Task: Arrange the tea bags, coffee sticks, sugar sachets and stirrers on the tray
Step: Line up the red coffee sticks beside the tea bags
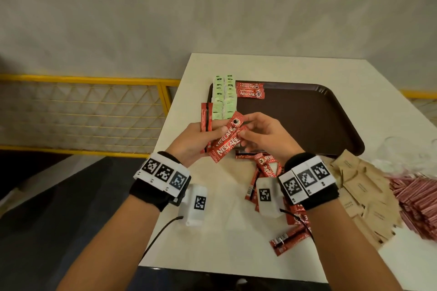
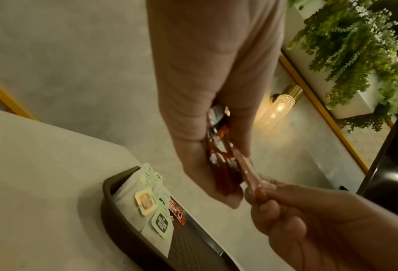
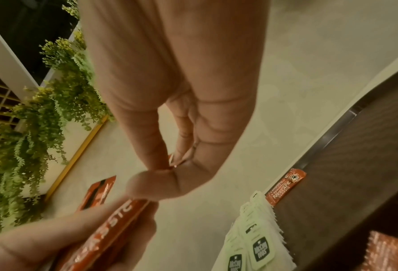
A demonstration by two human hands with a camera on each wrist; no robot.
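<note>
A bunch of red coffee sticks (image 1: pixel 223 143) is gripped in the left hand (image 1: pixel 196 139) above the tray's near-left corner, long axes slanting up to the right. One stick's upper end is pinched by the right hand (image 1: pixel 264 134). On the brown tray (image 1: pixel 307 120), green tea bags (image 1: pixel 223 97) are ranked along the left edge, coffee sticks (image 1: pixel 250 90) beside them. Loose sticks (image 1: pixel 267 168), brown sugar sachets (image 1: pixel 361 196) and stirrers (image 1: pixel 416 201) are heaped on the table (image 1: pixel 212 220) at right.

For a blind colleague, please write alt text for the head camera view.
Both hands, left hand and right hand, hold red coffee sticks above a brown tray that already has green tea bags and some coffee sticks. More sticks, brown sugar sachets and red stirrers lie on the white table.
</note>
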